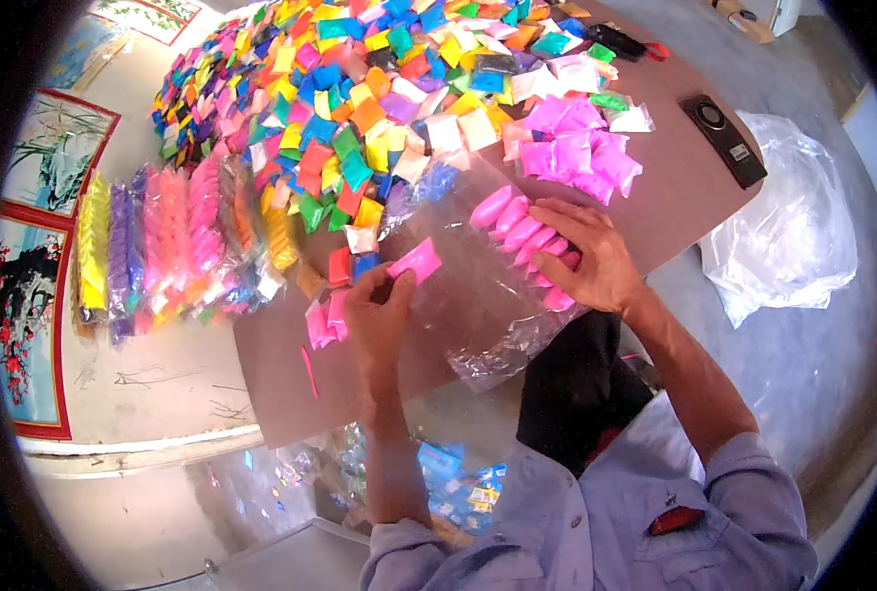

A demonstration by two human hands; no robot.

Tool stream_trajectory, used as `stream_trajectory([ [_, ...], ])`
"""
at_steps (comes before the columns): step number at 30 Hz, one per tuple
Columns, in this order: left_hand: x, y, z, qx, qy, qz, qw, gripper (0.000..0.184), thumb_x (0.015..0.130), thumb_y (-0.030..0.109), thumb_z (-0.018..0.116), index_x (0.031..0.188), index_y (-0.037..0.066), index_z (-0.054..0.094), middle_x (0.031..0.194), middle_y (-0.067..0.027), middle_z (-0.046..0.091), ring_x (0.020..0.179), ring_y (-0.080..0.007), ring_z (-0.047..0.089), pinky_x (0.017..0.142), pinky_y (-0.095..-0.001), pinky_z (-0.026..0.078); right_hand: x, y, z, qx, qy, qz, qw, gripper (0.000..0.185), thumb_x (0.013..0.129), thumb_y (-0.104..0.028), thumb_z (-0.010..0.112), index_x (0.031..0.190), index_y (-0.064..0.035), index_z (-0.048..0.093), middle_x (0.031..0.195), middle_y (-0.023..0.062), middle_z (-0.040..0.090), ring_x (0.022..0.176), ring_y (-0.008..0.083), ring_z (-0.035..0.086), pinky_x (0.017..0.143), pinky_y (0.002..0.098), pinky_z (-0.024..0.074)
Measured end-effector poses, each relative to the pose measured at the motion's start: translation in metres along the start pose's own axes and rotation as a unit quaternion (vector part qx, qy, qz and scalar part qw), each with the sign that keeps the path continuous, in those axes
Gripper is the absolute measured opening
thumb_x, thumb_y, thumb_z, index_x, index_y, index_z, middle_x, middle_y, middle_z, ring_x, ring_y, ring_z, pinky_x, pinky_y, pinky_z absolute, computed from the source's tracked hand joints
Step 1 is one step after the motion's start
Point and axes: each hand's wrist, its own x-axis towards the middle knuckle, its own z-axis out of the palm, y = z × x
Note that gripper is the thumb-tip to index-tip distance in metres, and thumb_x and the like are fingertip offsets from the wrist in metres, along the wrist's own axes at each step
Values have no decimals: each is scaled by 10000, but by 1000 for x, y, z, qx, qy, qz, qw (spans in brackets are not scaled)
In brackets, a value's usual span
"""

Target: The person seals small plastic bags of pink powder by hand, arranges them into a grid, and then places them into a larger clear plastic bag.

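Between the thumb and fingers of my left hand (377,307) is a pink packet (417,261). My right hand (588,258) is curled over a row of pink packets (522,231), which lies on or in a clear plastic bag (468,325); I cannot tell which. More pink packets (328,317) sit just left of my left hand. Beyond my right hand is a group of brighter pink packets (581,153). A large heap of small packets in many colours (359,98) spreads over the far part of the brown table (291,394).
Clear bags of sorted packets (177,231) stand along the left side. A black device (722,138) lies near the table's right edge, with a black case (616,41) farther back. A large clear plastic bag (783,217) is on the floor at right. Framed pictures (34,315) are at far left.
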Motion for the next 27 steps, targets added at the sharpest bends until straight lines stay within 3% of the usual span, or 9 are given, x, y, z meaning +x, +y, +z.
stream_trajectory([
  [2,9,-8,23,-30,14,56,998,228,939,146,803,1081,-21,740,790,19,655,657,-64,597,566,-232,492,0,-1,0,5,8,-16,1000,560,861,-272,795,1381,-95,685,1407,170,668,1313,343,620,1131,464,431],
  [12,35,-13,97,-82,-7,68,994,241,988,138,756,1185,-1,743,913,-24,712,750,-100,649,645,-248,553,1,-1,0,0,2,-24,1000,577,853,-277,805,1386,-92,680,1411,174,665,1277,360,639,1120,472,437],
  [14,36,-16,101,-53,-36,122,991,249,1016,127,722,1235,9,737,950,-24,719,771,-106,653,670,-250,556,1,-2,-1,-12,-1,-13,1000,583,853,-286,807,1389,-96,679,1410,176,664,1275,365,639,1121,472,437],
  [21,38,-20,109,-146,-40,79,985,293,1038,129,701,1317,40,709,1005,-7,708,826,-95,646,663,-246,540,2,-5,-5,4,-25,8,1000,619,828,-225,816,1409,-75,666,1443,182,644,1347,358,592,1156,468,407],
  [23,38,-17,111,-112,-34,101,988,290,1040,111,683,1320,43,707,1073,-71,749,890,-177,708,739,-320,582,3,-6,-5,5,-25,13,1000,620,827,-225,818,1410,-76,666,1441,182,644,1348,357,592,1158,470,404],
  [24,40,-14,110,-111,-34,100,988,290,1040,111,683,1320,43,707,1073,-71,749,890,-177,708,739,-320,582,3,-5,-4,5,-25,13,1000,620,827,-225,818,1410,-76,666,1441,182,644,1348,357,592,1158,470,404],
  [25,43,-10,109,63,23,240,968,314,1040,135,689,1340,43,695,1094,-98,754,912,-191,713,778,-338,584,3,-3,-4,3,-15,2,1000,597,840,-259,812,1395,-88,676,1422,185,654,1311,364,614,1148,471,416],
  [26,45,-8,108,234,80,368,896,340,1041,159,695,1360,42,684,1115,-125,759,934,-205,718,818,-356,586,3,-2,-3,1,-5,-9,1000,575,853,-294,806,1380,-99,685,1402,189,664,1273,371,636,1139,472,428],
  [27,46,-8,107,233,80,369,896,340,1041,159,695,1360,42,684,1115,-125,759,934,-205,718,818,-356,586,3,-1,-3,0,-3,-10,1000,575,853,-294,806,1380,-99,685,1402,189,664,1273,371,636,1139,472,428],
])
